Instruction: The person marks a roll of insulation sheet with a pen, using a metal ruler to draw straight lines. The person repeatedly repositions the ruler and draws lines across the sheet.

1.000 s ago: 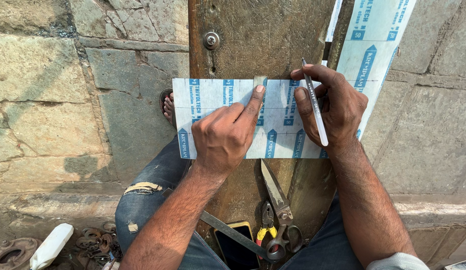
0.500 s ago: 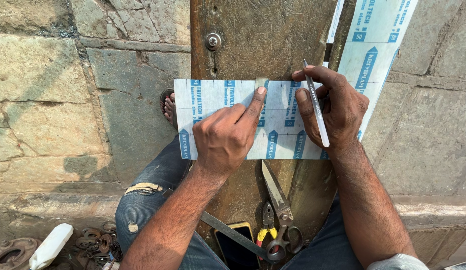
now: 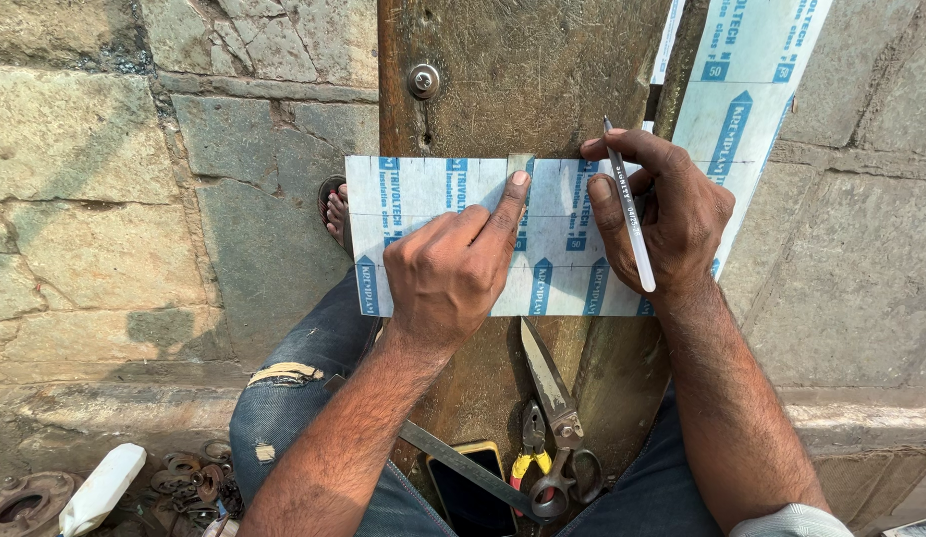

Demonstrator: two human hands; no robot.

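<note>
A white sheet (image 3: 423, 199) with blue arrow markings, yellow-handled pliers (image 3: 532, 449), a white pen (image 3: 632, 224).

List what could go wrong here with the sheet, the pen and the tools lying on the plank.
1. The white printed sheet overhangs the wooden plank on the left, held only by the left hand; it could pivot and skew any mark.
2. The right hand grips the pen while pressing the sheet, so the tip might stray.
3. The scissors point toward the hands; a forearm could brush the blades.
</note>
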